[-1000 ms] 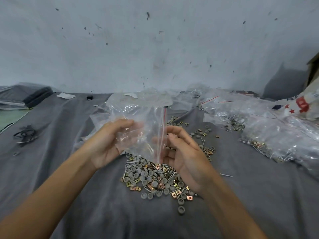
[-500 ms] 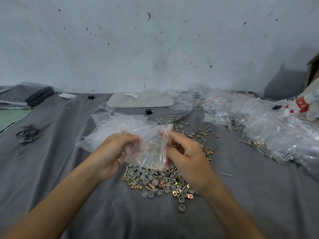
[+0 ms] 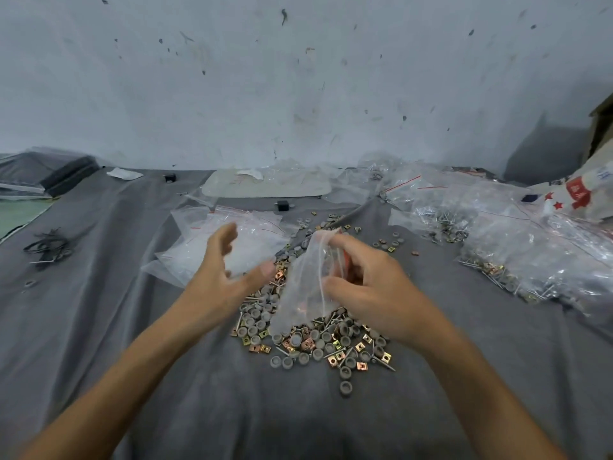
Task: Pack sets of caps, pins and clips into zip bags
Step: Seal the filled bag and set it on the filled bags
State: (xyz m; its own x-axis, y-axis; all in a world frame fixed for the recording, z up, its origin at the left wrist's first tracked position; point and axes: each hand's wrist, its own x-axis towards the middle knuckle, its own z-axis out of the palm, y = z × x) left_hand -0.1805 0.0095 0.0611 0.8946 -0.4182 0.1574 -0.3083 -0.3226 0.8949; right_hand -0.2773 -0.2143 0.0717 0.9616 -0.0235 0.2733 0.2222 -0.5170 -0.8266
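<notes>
A small clear zip bag [image 3: 303, 283] hangs in front of me, held at its red-striped mouth by my right hand [image 3: 368, 287], whose fingers pinch the top edge. My left hand [image 3: 225, 273] hovers just left of the bag, fingers spread and blurred, holding nothing. Under both hands lies a heap of grey caps, thin metal pins and brass-coloured square clips [image 3: 318, 340] on the grey cloth [image 3: 132, 327]. A stack of empty zip bags [image 3: 212, 237] lies behind my left hand.
Filled and loose clear bags [image 3: 517, 247] cover the right side of the cloth. More caps and clips [image 3: 381, 242] are scattered behind the heap. A flat pale sheet [image 3: 268, 187] lies at the back, a black tangle [image 3: 49, 247] at far left.
My left hand has let go of the bag and moved off to the left, fingers opened. The bag has come down lower and now hangs from my right hand alone.
</notes>
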